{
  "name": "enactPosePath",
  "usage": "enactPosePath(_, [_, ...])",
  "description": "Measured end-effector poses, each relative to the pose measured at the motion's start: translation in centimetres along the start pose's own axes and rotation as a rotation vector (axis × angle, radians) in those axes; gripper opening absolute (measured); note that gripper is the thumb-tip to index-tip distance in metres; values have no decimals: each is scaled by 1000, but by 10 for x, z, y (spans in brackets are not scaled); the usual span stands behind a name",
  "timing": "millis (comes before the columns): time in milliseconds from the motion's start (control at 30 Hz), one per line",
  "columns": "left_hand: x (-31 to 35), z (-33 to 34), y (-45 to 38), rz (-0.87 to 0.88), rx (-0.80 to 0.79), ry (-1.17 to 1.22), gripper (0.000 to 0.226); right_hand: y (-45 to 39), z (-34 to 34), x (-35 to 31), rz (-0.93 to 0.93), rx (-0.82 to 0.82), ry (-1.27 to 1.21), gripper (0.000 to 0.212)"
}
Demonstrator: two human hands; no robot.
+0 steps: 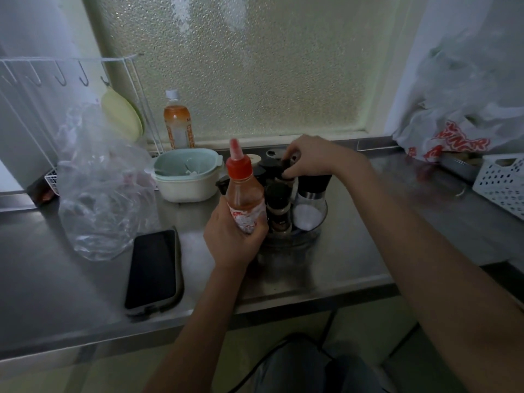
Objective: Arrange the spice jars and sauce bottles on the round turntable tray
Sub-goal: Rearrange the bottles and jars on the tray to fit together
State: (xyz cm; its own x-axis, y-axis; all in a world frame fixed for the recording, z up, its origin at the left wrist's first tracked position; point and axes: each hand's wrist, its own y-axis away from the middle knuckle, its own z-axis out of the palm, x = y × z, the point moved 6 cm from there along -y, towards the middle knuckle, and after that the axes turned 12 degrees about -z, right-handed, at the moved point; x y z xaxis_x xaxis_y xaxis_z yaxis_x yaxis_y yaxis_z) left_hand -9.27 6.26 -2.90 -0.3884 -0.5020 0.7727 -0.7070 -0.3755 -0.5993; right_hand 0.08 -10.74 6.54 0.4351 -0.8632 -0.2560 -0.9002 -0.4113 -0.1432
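The left hand (232,239) grips a red-capped chili sauce bottle (243,191) upright, just left of the clear turntable tray (306,236), hiding the tray's left side. The right hand (306,157) pinches a dark-lidded spice jar (285,173) among crowded jars behind the salt grinder (310,199); labels are unreadable.

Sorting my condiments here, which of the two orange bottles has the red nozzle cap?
The sauce bottle gripped in the left hand; the other orange bottle, standing by the window, has a white cap.
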Motion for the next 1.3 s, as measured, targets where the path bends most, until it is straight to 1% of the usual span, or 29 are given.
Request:
enactPosePath(67, [2,-1,0,7,4,-6,39,0,8,-5,6,-88,43,44])
enactPosePath(167, [2,-2,0,-3,5,2,42,7,5,-7,12,-123,18,59])
enactPosePath(200, [2,-2,0,-9,2,3,43,12,3,-6,18,-106,14,67])
enactPosePath(267, [0,0,-1,-14,-4,-6,43,27,5,7,98,-33,-34,88])
enactPosePath(300, [0,1,-1,-15,-11,-14,43,36,11,15,161,25,-104,96])
enactPosePath(333, [-1,3,-1,-16,-22,-25,43,45,18,19,209,112,-202,99])
enactPosePath(400, [-1,6,0,-20,-42,-48,48,58,28,22,246,368,-356,94])
enactPosePath(467, [0,6,1,-20,-44,-55,49,69,31,19,251,627,-415,86])
enactPosePath(500, [0,5,1,-24,-41,-57,49,74,34,18,257,719,-465,83])
enactPosePath(533, [-1,4,1,-35,-37,-56,49,78,40,17,261,778,-518,80])
enactPosePath(567, [-1,3,1,-53,-32,-51,50,81,48,19,270,793,-558,75])
enactPosePath(600, [-2,2,1,-74,-24,-43,51,82,59,21,288,761,-584,70])
enactPosePath(667, [-5,1,0,-111,-13,-34,52,83,82,26,334,632,-627,59])
enactPosePath(700, [-6,1,-1,-124,-15,-31,52,83,89,28,343,595,-639,55])
enactPosePath(733, [-6,2,-1,-134,-18,-27,51,83,91,29,348,593,-633,52])
enactPosePath(833, [-8,3,-1,-145,-22,-13,51,81,87,38,365,670,-532,55])
enactPosePath(900, [-8,2,0,-145,-24,-3,51,75,88,45,367,653,-470,58])
enactPosePath(1067, [-5,1,0,-147,-29,-13,54,64,94,59,376,600,-484,54])
enactPosePath(1133, [-4,0,1,-151,-28,-12,55,63,96,63,372,586,-522,61])
enactPosePath(1167, [-4,0,1,-147,-23,-18,55,66,95,62,375,611,-543,67])
enactPosePath(1200, [-3,0,1,-142,-15,-29,55,74,93,59,386,669,-548,68])
enactPosePath(1233, [-3,0,0,-137,-8,-40,55,86,89,52,391,766,-531,64])
enactPosePath(1300, [-2,0,1,-115,-3,-50,53,116,76,24,332,1025,-448,44])
